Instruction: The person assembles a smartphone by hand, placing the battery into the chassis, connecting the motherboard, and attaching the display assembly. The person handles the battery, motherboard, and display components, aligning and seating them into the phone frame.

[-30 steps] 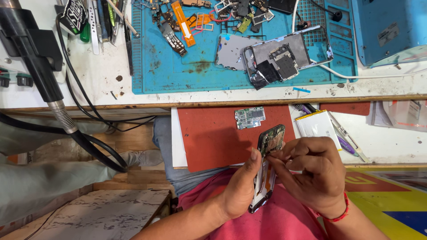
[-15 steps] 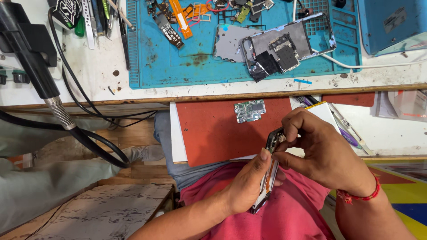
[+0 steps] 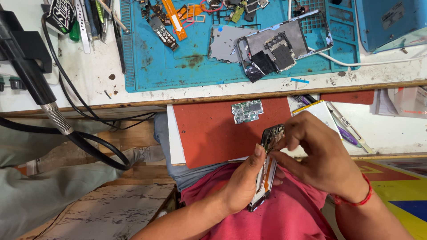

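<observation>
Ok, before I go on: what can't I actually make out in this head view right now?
- Opened phone: its lower half lies behind the left hand.
- What the right hand pinches at the phone's top: covered by its own fingertips.
- Small circuit board on the red mat: parts too small to tell.
- Blue box: cut off by the top edge.

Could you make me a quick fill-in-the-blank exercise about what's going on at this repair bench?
1. The left hand grips an opened ____ without its back cover.
2. The right hand pinches at the phone's ____ end.
3. The small green circuit board lies on a ____ board.
4. The dismantled phone on the bench rests on a ____ mat.

Missing words: phone; top; red; blue
</observation>
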